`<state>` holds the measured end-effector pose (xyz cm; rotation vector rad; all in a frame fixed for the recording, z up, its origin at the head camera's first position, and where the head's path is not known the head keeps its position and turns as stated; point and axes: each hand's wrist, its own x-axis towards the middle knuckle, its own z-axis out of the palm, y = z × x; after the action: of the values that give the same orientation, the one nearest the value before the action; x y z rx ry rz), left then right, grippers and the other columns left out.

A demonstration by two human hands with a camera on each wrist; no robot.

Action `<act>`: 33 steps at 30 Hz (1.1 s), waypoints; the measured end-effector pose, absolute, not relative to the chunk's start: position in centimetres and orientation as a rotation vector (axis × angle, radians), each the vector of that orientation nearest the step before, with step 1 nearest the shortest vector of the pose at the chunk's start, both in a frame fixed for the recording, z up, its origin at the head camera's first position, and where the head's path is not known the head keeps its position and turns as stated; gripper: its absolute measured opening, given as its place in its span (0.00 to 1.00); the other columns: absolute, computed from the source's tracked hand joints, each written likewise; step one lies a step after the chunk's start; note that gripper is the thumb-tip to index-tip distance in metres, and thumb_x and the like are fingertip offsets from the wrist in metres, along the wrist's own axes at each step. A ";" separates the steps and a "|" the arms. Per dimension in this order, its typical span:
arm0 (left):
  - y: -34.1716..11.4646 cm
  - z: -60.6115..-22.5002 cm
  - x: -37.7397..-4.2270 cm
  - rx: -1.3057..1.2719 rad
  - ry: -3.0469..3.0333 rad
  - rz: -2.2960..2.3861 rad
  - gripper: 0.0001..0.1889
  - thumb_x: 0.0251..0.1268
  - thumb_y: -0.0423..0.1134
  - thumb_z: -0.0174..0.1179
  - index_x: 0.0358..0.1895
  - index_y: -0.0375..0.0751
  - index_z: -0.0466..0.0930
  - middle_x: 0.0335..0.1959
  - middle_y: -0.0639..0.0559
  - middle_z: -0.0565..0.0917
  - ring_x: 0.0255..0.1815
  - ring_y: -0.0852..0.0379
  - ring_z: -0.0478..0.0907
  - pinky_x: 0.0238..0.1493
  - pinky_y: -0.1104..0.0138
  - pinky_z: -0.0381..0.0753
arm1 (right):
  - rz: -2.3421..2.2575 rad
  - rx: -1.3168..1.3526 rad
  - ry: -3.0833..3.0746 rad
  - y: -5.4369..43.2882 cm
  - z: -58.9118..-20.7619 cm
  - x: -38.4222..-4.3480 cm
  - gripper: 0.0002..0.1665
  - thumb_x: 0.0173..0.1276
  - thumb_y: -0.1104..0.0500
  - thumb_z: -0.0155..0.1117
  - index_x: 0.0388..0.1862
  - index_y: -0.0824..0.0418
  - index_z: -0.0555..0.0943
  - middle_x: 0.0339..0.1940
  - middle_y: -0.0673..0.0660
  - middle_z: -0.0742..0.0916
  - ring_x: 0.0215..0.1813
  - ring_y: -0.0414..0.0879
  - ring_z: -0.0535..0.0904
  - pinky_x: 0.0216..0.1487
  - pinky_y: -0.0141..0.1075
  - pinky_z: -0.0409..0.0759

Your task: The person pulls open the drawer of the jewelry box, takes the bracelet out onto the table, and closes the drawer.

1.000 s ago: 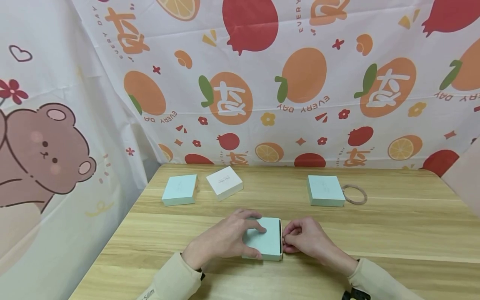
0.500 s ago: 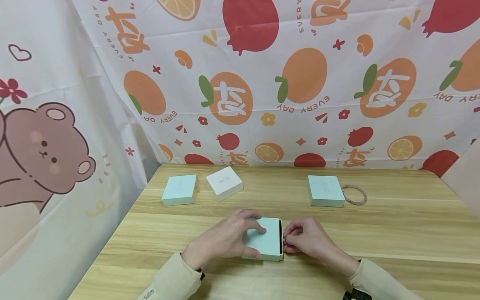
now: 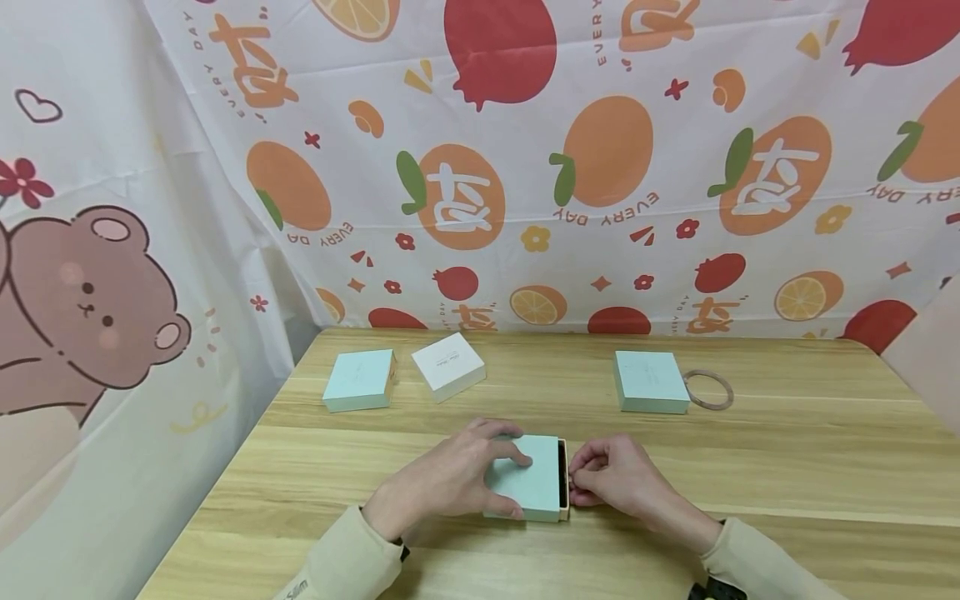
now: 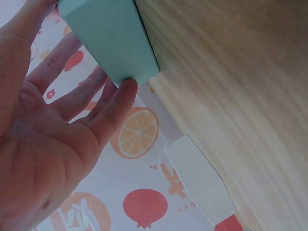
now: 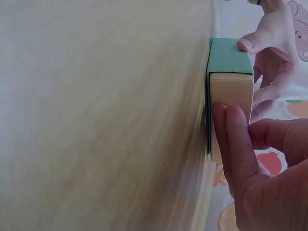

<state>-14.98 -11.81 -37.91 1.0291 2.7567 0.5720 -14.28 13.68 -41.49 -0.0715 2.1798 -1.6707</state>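
Observation:
A mint-green sliding box [image 3: 542, 482] lies on the table in front of me, its pale inner drawer [image 5: 232, 89] slid a little way out at the right end, with a dark strip of the inside showing. My left hand [image 3: 468, 467] spans the sleeve from the left and grips it, the thumb at the near side and the fingers over the top and far side. My right hand [image 3: 618, 477] pinches at the middle of the drawer's outer end. In the right wrist view two fingers [image 5: 236, 134] lie against that end face. What the thumb and forefinger pinch is hidden.
On the wooden table [image 3: 810, 467], a mint-green box [image 3: 362, 380] and a white box [image 3: 450, 365] stand at the back left. Another mint-green box [image 3: 651, 381] is at the back right, beside a thin brownish ring [image 3: 732, 392]. A fruit-print curtain [image 3: 525, 183] hangs behind.
The drawer has slid slightly farther out of the sleeve to the right, and my right hand has shifted right with it. My left hand and the sleeve stay in place.

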 end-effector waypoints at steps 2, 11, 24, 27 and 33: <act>-11.8 -37.9 -15.0 1.026 2.755 0.574 0.27 0.50 0.57 0.78 0.55 0.54 0.87 0.71 0.51 0.76 0.72 0.49 0.71 0.68 0.54 0.77 | -1.672 -0.073 2.179 13.7 -41.5 -14.3 0.03 0.67 0.71 0.64 0.38 0.72 0.83 0.29 0.58 0.87 0.29 0.43 0.86 0.35 0.36 0.88; -11.8 -37.9 -14.9 1.030 2.754 0.581 0.27 0.50 0.57 0.78 0.55 0.54 0.87 0.71 0.50 0.76 0.73 0.48 0.70 0.68 0.54 0.77 | -1.680 -0.080 2.165 13.9 -41.5 -14.3 0.03 0.67 0.72 0.64 0.38 0.72 0.83 0.29 0.59 0.87 0.29 0.43 0.87 0.35 0.36 0.88; -11.9 -38.0 -15.0 1.045 2.747 0.608 0.27 0.51 0.56 0.78 0.55 0.52 0.87 0.70 0.48 0.77 0.71 0.47 0.71 0.67 0.52 0.77 | -1.669 -0.075 2.159 14.1 -41.4 -14.3 0.04 0.68 0.72 0.64 0.39 0.73 0.83 0.29 0.59 0.87 0.31 0.43 0.87 0.36 0.37 0.89; -12.0 -38.1 -15.0 1.036 2.744 0.613 0.27 0.51 0.55 0.78 0.55 0.52 0.87 0.71 0.48 0.76 0.72 0.47 0.70 0.67 0.51 0.77 | -1.666 -0.067 2.164 14.1 -41.5 -14.3 0.04 0.68 0.71 0.64 0.39 0.72 0.83 0.29 0.59 0.87 0.31 0.43 0.87 0.36 0.37 0.89; -12.0 -38.1 -15.0 1.030 2.739 0.624 0.26 0.51 0.55 0.78 0.54 0.53 0.87 0.71 0.48 0.76 0.72 0.47 0.70 0.67 0.51 0.77 | -1.655 -0.063 2.177 14.3 -41.5 -14.3 0.04 0.68 0.71 0.64 0.39 0.72 0.83 0.30 0.59 0.87 0.30 0.43 0.87 0.36 0.36 0.89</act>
<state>-15.03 -11.99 -38.07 1.0302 2.7387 0.6236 -14.31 14.25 -41.46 -0.0635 2.1771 -1.6550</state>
